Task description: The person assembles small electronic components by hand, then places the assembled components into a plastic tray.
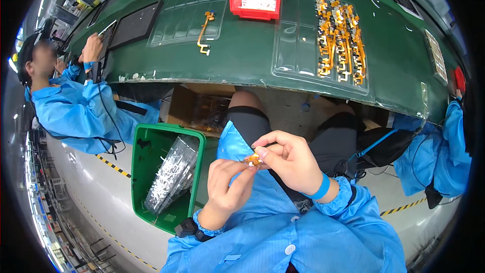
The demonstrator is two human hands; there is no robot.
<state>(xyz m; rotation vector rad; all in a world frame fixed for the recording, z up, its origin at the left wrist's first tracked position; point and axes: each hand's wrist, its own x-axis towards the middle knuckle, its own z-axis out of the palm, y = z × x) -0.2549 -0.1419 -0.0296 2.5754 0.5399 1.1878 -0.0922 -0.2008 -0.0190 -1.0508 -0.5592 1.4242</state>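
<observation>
Above my lap, both hands are closed on a small orange flex cable with white and dark bits at its ends. My left hand pinches it from the left. From the right, my right hand grips it between thumb and forefinger; the fingers cover most of the piece. On the bench ahead, several similar flex cables lie in rows on a clear plastic tray. A single flex cable rests at another clear tray further left.
A red bin of small white strips stands on the green bench. Left of my lap, a green waste bin holds clear plastic trays and white strips. A cardboard box sits under the bench. Co-workers sit on both sides.
</observation>
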